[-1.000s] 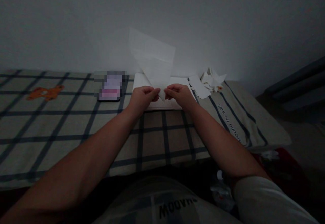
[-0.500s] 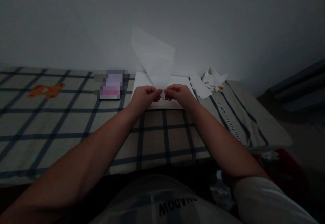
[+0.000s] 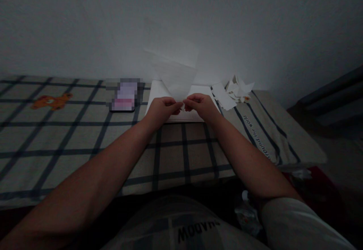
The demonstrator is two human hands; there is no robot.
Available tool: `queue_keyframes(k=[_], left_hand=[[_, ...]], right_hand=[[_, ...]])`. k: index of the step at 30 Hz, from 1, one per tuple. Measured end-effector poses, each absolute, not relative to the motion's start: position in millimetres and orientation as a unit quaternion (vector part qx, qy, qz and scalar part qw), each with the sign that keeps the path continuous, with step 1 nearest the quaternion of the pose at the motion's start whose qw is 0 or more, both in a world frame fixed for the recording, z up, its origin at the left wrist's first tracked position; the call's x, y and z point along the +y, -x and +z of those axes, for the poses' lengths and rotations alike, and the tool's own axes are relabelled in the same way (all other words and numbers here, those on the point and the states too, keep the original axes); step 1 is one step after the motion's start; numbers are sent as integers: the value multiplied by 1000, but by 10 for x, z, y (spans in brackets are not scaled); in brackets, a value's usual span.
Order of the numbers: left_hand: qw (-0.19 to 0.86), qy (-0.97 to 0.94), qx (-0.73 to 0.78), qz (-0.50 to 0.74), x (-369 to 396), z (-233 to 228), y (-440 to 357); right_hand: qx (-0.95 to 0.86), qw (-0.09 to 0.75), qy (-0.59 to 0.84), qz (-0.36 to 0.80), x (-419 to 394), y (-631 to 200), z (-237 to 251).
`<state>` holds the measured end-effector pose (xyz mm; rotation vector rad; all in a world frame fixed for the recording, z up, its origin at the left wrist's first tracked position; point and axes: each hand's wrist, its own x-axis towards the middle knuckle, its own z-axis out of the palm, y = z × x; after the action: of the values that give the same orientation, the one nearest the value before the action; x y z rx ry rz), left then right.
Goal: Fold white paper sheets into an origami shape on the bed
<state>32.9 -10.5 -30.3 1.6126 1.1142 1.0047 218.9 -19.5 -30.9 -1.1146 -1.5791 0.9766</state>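
A thin white sheet of paper (image 3: 177,74) stands up from my fingertips, its upper part faint and blurred against the pale wall. My left hand (image 3: 166,106) pinches its lower end from the left. From the other side, my right hand (image 3: 197,102) pinches the same end, the two sets of fingertips almost touching. Both hands are above a stack of white paper (image 3: 195,118) lying on the checked cloth (image 3: 170,155). What exactly the fingertips press together is too small and dark to make out.
A phone (image 3: 124,95), pixelated, lies left of the stack, and an orange bear-shaped piece (image 3: 51,101) farther left. Right of the stack are a white paper strip (image 3: 224,96) and crumpled or folded paper pieces (image 3: 239,89). A plastic bottle (image 3: 246,212) is below the table edge.
The raised part of the sheet has swung and tipped, and its top edge now looks lower and blurred. My hands stay nearly in place, with the fingers shifting slightly.
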Motion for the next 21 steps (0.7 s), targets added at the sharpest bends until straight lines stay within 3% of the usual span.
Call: queue_keyframes(k=[14, 21], left_hand=[[655, -529, 368, 394, -131, -313, -397], [680, -511, 346, 395, -146, -349, -420]], right_hand=[[-628, 499, 425, 419, -195, -2195, -307], [-616, 508, 436, 417, -178, -2188, -313]])
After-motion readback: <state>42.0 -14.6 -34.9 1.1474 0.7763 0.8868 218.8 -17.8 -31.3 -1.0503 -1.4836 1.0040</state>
